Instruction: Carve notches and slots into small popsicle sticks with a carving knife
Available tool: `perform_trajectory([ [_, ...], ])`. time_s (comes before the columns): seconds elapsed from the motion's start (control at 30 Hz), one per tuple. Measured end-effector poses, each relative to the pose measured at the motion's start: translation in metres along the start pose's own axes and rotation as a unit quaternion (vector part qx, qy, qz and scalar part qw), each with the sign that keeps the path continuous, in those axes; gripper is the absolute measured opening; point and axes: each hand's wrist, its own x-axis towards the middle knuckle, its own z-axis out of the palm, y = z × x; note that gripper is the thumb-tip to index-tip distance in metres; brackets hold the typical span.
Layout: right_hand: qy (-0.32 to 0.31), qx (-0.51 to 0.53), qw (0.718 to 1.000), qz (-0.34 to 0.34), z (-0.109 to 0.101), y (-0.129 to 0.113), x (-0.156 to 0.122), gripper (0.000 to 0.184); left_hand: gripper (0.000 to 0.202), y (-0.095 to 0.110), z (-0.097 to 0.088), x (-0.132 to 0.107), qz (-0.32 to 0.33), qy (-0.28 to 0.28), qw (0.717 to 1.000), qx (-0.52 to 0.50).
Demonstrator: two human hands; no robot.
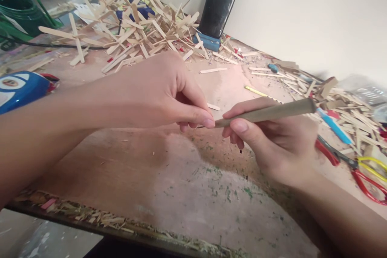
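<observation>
My right hand (272,141) grips a long tan-handled tool (272,113) that lies across its fingers, its narrow tip pointing left and a blue part sticking out at its right end. My left hand (163,88) is closed in a pinch right at that tip. Whatever small piece the left fingers hold is hidden by them. Both hands hover just above the worn wooden tabletop (151,177).
A big heap of glued popsicle-stick crosses (133,28) fills the back left. Loose sticks and scraps (347,113) litter the right side. Red and yellow scissors (363,169) lie at the right. A blue object (18,88) is at the left, a dark mirror (219,4) behind.
</observation>
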Motion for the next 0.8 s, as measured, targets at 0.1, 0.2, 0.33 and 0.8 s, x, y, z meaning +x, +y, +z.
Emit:
perform_trajectory([
  [0.1, 0.011, 0.018, 1.000, 0.008, 0.0032, -0.0006, 0.0006, 0.010, 0.025, -0.0008, -0.0005, -0.0007, -0.003, 0.005, 1.000, -0.008],
  [0.2, 0.019, 0.024, 0.999, 0.019, 0.0056, -0.0022, 0.0006, 0.012, 0.022, -0.0027, -0.0004, -0.0003, -0.003, 0.007, 1.000, -0.022],
  [0.33, 0.025, 0.023, 0.999, 0.031, 0.0064, -0.0051, 0.0000, 0.011, 0.022, -0.0029, 0.0006, 0.0007, -0.010, 0.013, 1.000, -0.017],
  [0.8, 0.024, 0.058, 0.997, 0.048, 0.0097, -0.0045, 0.0036, 0.033, 0.027, 0.0031, -0.0047, 0.0029, -0.023, -0.015, 1.000, 0.010],
])
